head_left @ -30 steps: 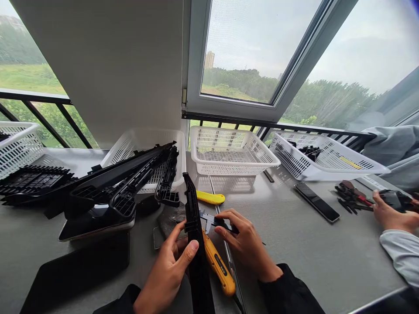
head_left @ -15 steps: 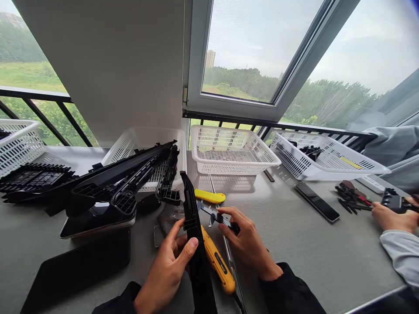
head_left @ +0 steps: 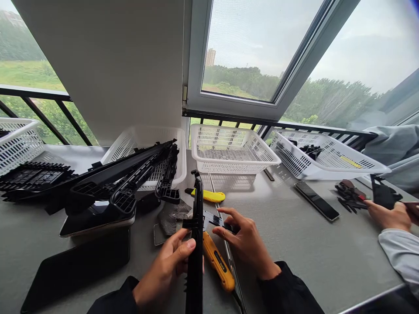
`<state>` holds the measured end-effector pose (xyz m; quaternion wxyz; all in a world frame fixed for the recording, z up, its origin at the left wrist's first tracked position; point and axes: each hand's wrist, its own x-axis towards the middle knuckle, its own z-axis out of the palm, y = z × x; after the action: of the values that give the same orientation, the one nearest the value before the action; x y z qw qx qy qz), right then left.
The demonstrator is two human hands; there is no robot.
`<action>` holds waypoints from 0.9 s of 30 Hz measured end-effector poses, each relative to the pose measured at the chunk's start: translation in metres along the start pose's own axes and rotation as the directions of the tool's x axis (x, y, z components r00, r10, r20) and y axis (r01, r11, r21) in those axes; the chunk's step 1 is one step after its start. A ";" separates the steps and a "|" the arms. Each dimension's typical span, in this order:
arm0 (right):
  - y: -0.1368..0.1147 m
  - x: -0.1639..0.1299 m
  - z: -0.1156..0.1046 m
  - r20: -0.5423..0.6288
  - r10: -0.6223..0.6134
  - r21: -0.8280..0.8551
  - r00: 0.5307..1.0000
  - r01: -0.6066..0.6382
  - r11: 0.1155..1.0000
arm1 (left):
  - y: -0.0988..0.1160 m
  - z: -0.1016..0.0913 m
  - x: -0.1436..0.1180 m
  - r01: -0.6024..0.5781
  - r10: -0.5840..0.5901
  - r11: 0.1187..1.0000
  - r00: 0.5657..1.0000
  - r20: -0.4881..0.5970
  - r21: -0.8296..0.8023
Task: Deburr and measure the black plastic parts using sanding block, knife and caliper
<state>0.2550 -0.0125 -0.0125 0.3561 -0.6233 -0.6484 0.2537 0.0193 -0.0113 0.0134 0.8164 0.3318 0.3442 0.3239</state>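
Strip (head_left: 197,237), long and black, gripped in my left hand (head_left: 168,259) above table (head_left: 310,261), far end pointing away from me. My right hand (head_left: 245,244) holds caliper (head_left: 215,219) at strip's right edge; whether they touch, I cannot tell. Orange tool (head_left: 218,264) lies right of strip, yellow cutter (head_left: 213,196) beyond.

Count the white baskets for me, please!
4: a far-left basket, cut off by the picture's edge; a second basket, partly hidden by long black parts; a middle basket; and a right-hand basket. Others may be out of view.
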 end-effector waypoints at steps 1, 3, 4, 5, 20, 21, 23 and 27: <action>-0.001 0.000 -0.001 -0.003 0.007 -0.009 1.000 -0.007 1.000 | 0.002 0.001 0.000 0.008 -0.008 0.999 1.000 0.001 -0.035; -0.003 0.000 -0.002 -0.012 0.025 -0.033 1.000 -0.026 0.999 | 0.005 0.001 -0.001 0.013 -0.011 0.997 1.000 0.015 -0.080; -0.004 0.000 -0.002 -0.016 0.034 -0.044 0.999 -0.035 0.998 | 0.006 0.002 -0.001 0.011 -0.009 0.996 1.000 0.023 -0.090; -0.005 0.000 -0.003 -0.018 0.041 -0.051 0.999 -0.042 0.998 | 0.007 0.002 -0.001 0.010 -0.007 0.996 0.999 0.034 -0.093; -0.008 0.002 -0.002 0.040 0.012 0.023 0.999 -0.013 1.000 | 0.010 -0.001 0.001 0.024 -0.015 0.969 0.999 0.040 -0.247; -0.008 0.002 -0.002 0.035 0.008 0.021 0.999 -0.009 1.000 | 0.011 0.000 0.000 0.029 -0.020 0.968 0.999 0.040 -0.249; -0.008 0.001 -0.002 0.009 0.000 0.017 1.000 0.000 1.000 | 0.013 0.001 -0.002 0.040 -0.033 0.967 0.999 0.035 -0.250; -0.007 0.000 -0.003 -0.018 -0.006 0.006 1.000 0.006 1.000 | 0.016 0.004 -0.004 0.057 -0.047 0.969 0.998 0.047 -0.242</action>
<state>0.2530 -0.0135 -0.0053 0.3645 -0.6225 -0.6462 0.2491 0.0159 -0.0061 0.0296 0.8660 0.2268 0.2936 0.3352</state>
